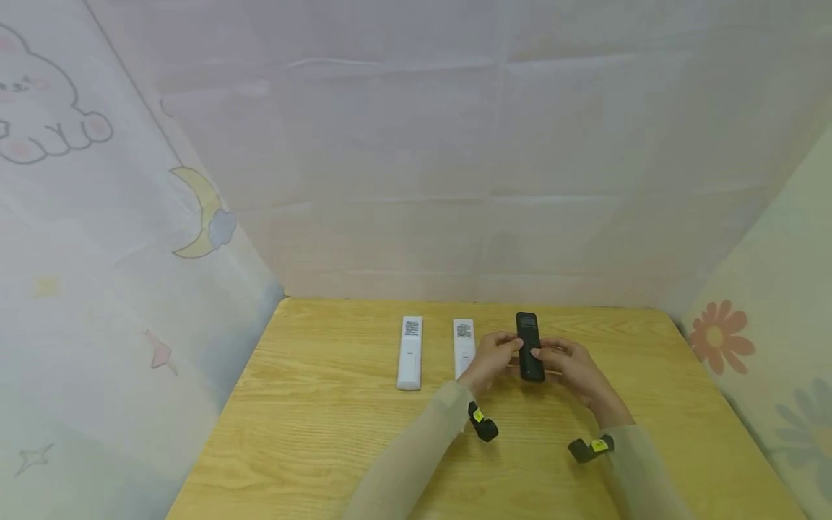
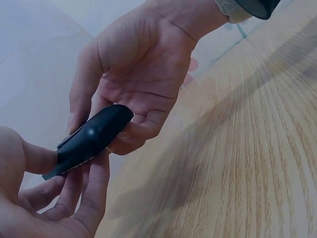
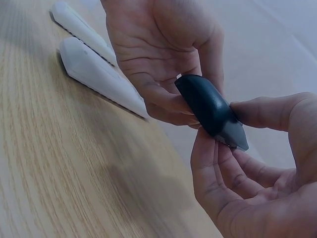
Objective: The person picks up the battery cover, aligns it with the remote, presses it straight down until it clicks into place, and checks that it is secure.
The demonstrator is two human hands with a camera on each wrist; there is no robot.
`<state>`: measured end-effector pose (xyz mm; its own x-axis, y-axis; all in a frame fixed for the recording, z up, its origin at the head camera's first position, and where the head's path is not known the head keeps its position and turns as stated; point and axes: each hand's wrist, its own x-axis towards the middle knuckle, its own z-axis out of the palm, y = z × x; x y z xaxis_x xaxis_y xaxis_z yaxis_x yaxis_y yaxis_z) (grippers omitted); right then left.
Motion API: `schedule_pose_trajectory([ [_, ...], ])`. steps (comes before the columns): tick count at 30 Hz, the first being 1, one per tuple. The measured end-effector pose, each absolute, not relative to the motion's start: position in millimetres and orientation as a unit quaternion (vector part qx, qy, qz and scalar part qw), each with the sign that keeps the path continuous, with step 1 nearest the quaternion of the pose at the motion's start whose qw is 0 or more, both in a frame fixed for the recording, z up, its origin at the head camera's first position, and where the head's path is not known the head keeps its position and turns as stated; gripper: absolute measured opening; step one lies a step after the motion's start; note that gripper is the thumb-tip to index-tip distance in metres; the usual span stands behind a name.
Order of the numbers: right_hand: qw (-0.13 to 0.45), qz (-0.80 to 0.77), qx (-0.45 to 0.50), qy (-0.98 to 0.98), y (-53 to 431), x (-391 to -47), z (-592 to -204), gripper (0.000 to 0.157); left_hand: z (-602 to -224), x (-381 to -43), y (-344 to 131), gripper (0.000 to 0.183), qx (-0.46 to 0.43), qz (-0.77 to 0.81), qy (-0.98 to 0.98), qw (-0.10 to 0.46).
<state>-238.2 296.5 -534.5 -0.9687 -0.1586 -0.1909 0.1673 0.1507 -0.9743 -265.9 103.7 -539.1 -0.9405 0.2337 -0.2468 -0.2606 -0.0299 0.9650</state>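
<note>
Both hands hold a black remote control (image 1: pixel 529 348) above the right half of the table, its back with a printed label facing up. My left hand (image 1: pixel 494 360) pinches its left side, the thumb on the back and the fingers underneath. On the opposite side, my right hand (image 1: pixel 575 368) grips it the same way. In the right wrist view, the remote's rounded end (image 3: pixel 210 109) shows between the thumbs and fingers. A white remote control (image 1: pixel 464 345) lies beside the left hand, partly covered by it. Farther left lies another white remote control (image 1: pixel 409 354), label side up.
The wooden table (image 1: pixel 312 419) meets a pale cloth wall (image 1: pixel 416 180) at its back edge. Printed cloth also hangs on the left and right sides. Each wrist wears a black camera mount, such as the left one (image 1: pixel 482 425).
</note>
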Motion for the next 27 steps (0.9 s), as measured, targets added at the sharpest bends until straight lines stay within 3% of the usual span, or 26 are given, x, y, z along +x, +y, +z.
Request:
schedule_pose_trajectory([
  [27, 0.138, -0.647, 0.001, 0.749, 294.0, -236.2, -530.5, 0.07, -539.5, -264.8, 102.1, 0.04, -0.009, 0.689, 0.707, 0.157],
])
